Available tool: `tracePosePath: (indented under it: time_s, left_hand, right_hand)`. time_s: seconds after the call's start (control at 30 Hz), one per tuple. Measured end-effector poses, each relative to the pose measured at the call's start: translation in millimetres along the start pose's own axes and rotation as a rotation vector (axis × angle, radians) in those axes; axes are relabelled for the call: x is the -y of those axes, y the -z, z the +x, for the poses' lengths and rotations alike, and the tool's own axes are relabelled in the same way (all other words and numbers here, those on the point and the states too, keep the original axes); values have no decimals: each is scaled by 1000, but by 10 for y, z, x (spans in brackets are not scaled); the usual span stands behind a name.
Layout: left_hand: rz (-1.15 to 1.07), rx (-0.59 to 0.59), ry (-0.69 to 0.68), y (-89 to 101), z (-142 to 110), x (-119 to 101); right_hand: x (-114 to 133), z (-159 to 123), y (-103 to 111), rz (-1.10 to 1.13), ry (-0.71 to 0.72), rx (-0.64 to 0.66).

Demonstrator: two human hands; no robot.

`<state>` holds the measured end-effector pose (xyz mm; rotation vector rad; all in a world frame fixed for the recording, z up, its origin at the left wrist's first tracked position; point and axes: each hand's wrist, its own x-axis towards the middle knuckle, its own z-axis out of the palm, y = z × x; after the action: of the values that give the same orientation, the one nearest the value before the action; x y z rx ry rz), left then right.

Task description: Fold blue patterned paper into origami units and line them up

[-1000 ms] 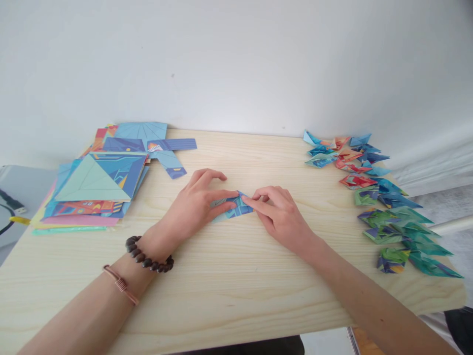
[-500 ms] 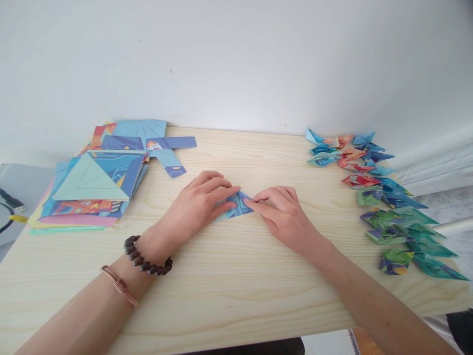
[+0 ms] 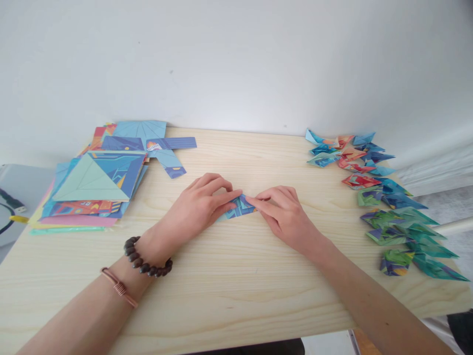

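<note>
A small folded piece of blue patterned origami paper [image 3: 238, 207] lies on the wooden table between my hands. My left hand [image 3: 207, 199] is closed on its left part, thumb and index finger pinching the paper near its upper edge. From the other side my right hand [image 3: 283, 209] has its thumb and fingertips together on the paper's right corner. Fingers cover much of the sheet, so its full outline is hidden. Around my left wrist are a dark bead bracelet [image 3: 148, 264] and a copper-coloured bangle [image 3: 118, 287].
Coloured paper sheets [image 3: 99, 177] are stacked at the left, with cut strips [image 3: 172, 162] beside them. Along the right side stand several folded paper figures [image 3: 388, 224] in blue, red and green. A white wall [image 3: 236, 64] borders the table's [image 3: 236, 296] far edge.
My right index fingertip has shifted slightly up and left over the paper's corner. The left hand and the paper have moved a little, with both hands still on it.
</note>
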<state>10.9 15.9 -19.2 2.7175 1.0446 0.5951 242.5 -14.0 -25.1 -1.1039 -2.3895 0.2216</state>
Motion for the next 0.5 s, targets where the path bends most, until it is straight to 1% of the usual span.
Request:
tracePosePath:
  time_s: [0.5]
  left_hand:
    - [30,5,-11,19,-7,-15]
  right_hand:
    - [-2,-3,0,-25,-6,28]
